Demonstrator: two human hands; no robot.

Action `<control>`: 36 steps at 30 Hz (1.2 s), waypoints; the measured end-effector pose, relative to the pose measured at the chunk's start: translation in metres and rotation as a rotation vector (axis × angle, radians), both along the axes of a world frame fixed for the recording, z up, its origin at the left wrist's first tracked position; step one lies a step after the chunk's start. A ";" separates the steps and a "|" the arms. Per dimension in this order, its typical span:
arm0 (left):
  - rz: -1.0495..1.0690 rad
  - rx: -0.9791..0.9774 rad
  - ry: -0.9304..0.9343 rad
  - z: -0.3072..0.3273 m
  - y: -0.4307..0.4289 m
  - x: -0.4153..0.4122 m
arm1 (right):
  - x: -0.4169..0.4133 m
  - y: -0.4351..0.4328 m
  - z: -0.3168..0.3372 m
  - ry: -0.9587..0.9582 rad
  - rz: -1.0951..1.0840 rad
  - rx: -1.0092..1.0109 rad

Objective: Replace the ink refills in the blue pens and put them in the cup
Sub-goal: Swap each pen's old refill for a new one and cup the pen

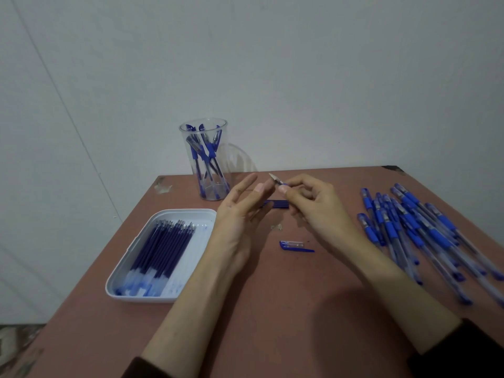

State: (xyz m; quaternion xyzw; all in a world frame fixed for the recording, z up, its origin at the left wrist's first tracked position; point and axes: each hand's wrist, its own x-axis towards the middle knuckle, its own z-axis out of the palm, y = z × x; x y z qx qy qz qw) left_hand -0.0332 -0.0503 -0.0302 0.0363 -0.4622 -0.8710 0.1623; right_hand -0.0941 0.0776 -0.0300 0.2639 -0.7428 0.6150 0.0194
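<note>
**Loose tip, thin grip**

The pen (278,182) is held above the table (300,309) in front of the cup (215,186), metal point aimed up and left. The right hand (319,205) pinches it near the tip; the barrel is hidden behind the fingers. The left hand (240,214) is just beside it, fingers straight, holding nothing.

With only one hand on the pen, a twist could likely drop the tip or refill among the loose refills (279,204) behind. The cap (294,245) lies apart and could roll or be forgotten. Used refills might get mixed into the tray (163,214).
</note>
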 end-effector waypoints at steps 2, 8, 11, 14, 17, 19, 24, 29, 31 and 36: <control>0.046 -0.057 -0.020 -0.002 -0.001 0.001 | -0.003 0.003 0.001 0.013 -0.022 0.007; 0.082 -0.113 0.024 -0.001 0.002 0.002 | 0.005 0.004 0.005 -0.003 0.104 0.028; 0.118 -0.205 0.005 -0.001 0.002 0.004 | 0.007 0.005 0.005 0.002 0.117 0.053; 0.170 -0.275 -0.023 -0.002 0.004 0.005 | 0.006 0.006 0.005 0.053 0.091 0.099; 0.219 -0.350 -0.049 -0.004 0.004 0.004 | 0.005 0.007 0.004 0.154 0.042 0.182; 0.247 -0.371 -0.079 -0.007 0.003 0.003 | 0.004 0.007 0.002 0.207 0.010 0.225; 0.276 -0.368 -0.144 -0.010 0.004 0.000 | 0.003 0.008 0.001 0.362 -0.064 0.330; 0.281 -0.349 -0.167 -0.009 0.005 0.000 | 0.005 0.008 0.002 0.526 -0.122 0.396; 0.277 -0.369 -0.177 -0.010 0.005 0.000 | 0.006 0.008 0.002 0.587 -0.146 0.418; 0.317 -0.198 -0.221 -0.005 0.003 -0.001 | 0.003 0.011 0.003 0.722 -0.234 0.484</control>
